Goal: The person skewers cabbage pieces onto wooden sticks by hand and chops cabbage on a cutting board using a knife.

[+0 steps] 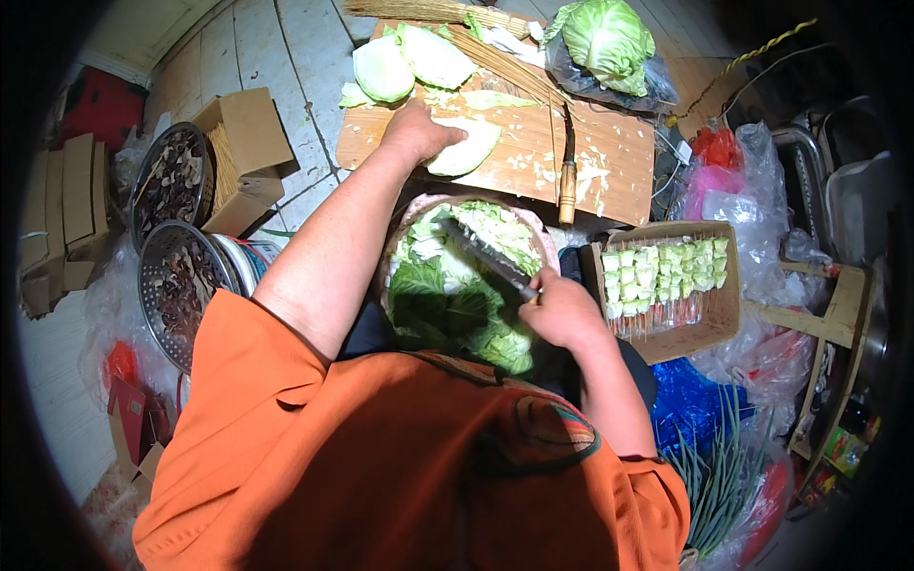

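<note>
My left hand (pixel 421 134) rests on a cut piece of cabbage (pixel 466 148) near the front edge of a wooden cutting board (pixel 621 157). My right hand (pixel 562 307) grips the handle of a cleaver-like knife (pixel 493 264), its blade over a round tub (pixel 539 227) of cabbage leaves and scraps (pixel 421 285). Two larger cut cabbage pieces (pixel 383 68) lie at the board's back left. A second knife with a wooden handle (pixel 568 189) lies on the board beside bamboo skewers (pixel 500 64). A whole cabbage (pixel 603 43) sits on dark plastic at the back right.
Right of the tub stands a cardboard box (pixel 660 346) with skewered cabbage pieces (pixel 660 271). Two perforated metal bowls (pixel 146 285) of dark dried food and a box of sticks (pixel 260 135) stand left. Green onions (pixel 714 471) lie at the lower right.
</note>
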Demonstrator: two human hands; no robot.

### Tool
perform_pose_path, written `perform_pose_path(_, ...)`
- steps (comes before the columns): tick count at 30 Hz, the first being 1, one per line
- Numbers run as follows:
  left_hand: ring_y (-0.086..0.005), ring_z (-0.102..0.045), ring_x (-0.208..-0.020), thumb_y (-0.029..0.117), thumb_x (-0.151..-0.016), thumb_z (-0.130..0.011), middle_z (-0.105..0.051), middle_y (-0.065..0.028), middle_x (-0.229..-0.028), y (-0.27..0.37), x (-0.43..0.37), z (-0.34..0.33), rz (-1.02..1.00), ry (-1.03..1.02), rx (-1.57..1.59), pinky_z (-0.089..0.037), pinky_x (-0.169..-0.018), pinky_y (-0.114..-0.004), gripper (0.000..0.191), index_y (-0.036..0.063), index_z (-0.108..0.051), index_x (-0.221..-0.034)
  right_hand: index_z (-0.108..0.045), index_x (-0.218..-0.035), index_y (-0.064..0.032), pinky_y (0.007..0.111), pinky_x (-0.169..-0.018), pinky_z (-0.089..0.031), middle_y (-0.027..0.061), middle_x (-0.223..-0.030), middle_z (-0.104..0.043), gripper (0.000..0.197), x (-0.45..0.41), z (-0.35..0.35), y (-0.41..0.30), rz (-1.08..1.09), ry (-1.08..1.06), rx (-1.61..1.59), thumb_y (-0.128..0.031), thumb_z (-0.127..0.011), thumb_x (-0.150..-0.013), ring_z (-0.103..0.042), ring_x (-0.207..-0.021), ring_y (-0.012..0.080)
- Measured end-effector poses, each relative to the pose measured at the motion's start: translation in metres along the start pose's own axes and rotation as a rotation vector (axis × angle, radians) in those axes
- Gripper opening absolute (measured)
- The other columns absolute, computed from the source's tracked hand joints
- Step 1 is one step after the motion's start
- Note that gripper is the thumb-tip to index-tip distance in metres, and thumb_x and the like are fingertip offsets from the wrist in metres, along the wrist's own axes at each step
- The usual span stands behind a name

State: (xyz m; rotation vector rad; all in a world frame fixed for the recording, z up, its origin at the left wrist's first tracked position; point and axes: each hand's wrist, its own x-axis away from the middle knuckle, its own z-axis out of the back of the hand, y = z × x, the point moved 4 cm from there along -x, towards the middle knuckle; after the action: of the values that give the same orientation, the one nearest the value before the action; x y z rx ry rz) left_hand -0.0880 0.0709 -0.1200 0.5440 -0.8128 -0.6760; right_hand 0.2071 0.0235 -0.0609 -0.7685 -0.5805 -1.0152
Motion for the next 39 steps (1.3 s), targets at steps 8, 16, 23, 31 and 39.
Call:
perform_pose_path(8,-0.0237,-0.063,-0.091,0.025,-0.070,-0.079,-0.066,-0.0146,-0.102,0.018,-0.007,-0.005,-0.104,-0.031,-0.215,-0.049,-0.081,-0.032,0.044,0.0127,-0.065,-0.110,-0.047,-0.119,-0.0002,0.042,-0.077,-0.047,0.0262,-0.089,-0.063,0.044,-0.014,0.007,0.001,0.114,0.298,-0.587,-0.025,-0.058,-0.085,-0.061,-0.088,0.0422)
perform_pose_path(16,-0.0253,-0.060,-0.102,0.030,-0.071,-0.076,-0.064,-0.0111,-0.110,0.030,-0.011,-0.006,-0.076,-0.061,-0.347,-0.046,-0.089,-0.033,0.045,0.0139,-0.064,-0.111,-0.048,-0.123,-0.0035,0.028,-0.048,-0.043,0.0037,-0.062,-0.055,0.040,-0.044,0.015,-0.022,0.313,0.402,-0.577,-0.019,-0.056,-0.087,-0.052,-0.048,0.0123)
perform_pose_path(23,-0.0254,-0.058,-0.106,0.033,-0.071,-0.074,-0.063,-0.0100,-0.112,0.039,-0.009,-0.005,-0.072,-0.076,-0.444,-0.045,-0.090,-0.034,0.046,0.0137,-0.062,-0.111,-0.052,-0.117,0.0029,0.040,-0.084,-0.046,0.0253,-0.099,-0.062,0.043,-0.039,0.024,-0.028,0.299,0.349,-0.661,-0.025,-0.056,-0.085,-0.059,-0.097,0.0394)
perform_pose_path(31,-0.0262,-0.060,-0.102,0.030,-0.070,-0.075,-0.064,-0.0125,-0.107,0.044,-0.008,-0.007,-0.082,-0.049,-0.464,-0.046,-0.088,-0.034,0.044,0.0124,-0.063,-0.109,-0.052,-0.118,-0.0023,0.031,-0.053,-0.045,0.0080,-0.062,-0.058,0.034,-0.039,0.030,-0.031,0.314,0.297,-0.579,-0.018,-0.054,-0.088,-0.058,-0.055,0.0152)
perform_pose_path(39,-0.0271,-0.062,-0.098,0.028,-0.071,-0.077,-0.066,-0.0145,-0.101,0.051,-0.005,-0.008,-0.101,-0.025,-0.481,-0.046,-0.086,-0.034,0.041,0.0110,-0.063,-0.105,-0.053,-0.110,0.0007,0.042,-0.073,-0.047,0.0239,-0.082,-0.063,0.033,-0.040,0.037,-0.035,0.288,0.318,-0.534,-0.023,-0.053,-0.087,-0.061,-0.080,0.0355)
